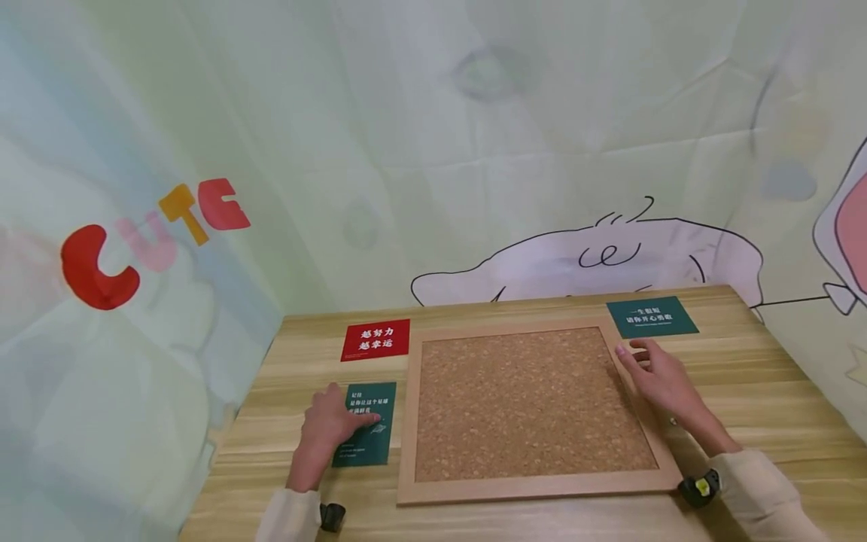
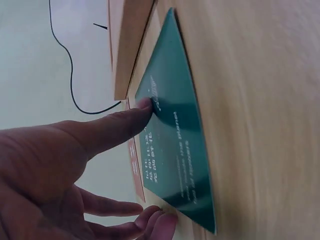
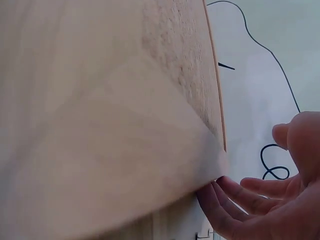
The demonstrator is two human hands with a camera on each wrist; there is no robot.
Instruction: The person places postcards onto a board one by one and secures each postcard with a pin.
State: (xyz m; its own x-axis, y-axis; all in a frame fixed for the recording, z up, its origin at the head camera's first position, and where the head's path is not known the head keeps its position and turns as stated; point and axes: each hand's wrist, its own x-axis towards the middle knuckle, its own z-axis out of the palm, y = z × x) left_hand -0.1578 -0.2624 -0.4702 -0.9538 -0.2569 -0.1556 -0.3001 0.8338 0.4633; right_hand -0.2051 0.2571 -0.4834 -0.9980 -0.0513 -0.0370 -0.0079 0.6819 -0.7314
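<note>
A dark green card (image 1: 369, 444) with white lettering lies on the table to the left of a wood-framed cork board (image 1: 528, 406). My left hand (image 1: 327, 420) reaches over this card, its thumb (image 2: 142, 107) straight and resting at the printed face. The other fingers of that hand bend loosely beside the card's edge in the left wrist view. At the board's right side is my right hand (image 1: 660, 380), thumb spread from the fingers. In the right wrist view its fingertips (image 3: 207, 197) lie right at the edge of the pale wooden frame (image 3: 125, 150).
Above the left card lies a red card (image 1: 376, 339) with white characters. Another green card (image 1: 652, 316) sits past the board's upper right corner. The wooden table (image 1: 752, 369) ends at a cartoon-printed cloth backdrop (image 1: 379, 173). Dark bands with devices circle both wrists.
</note>
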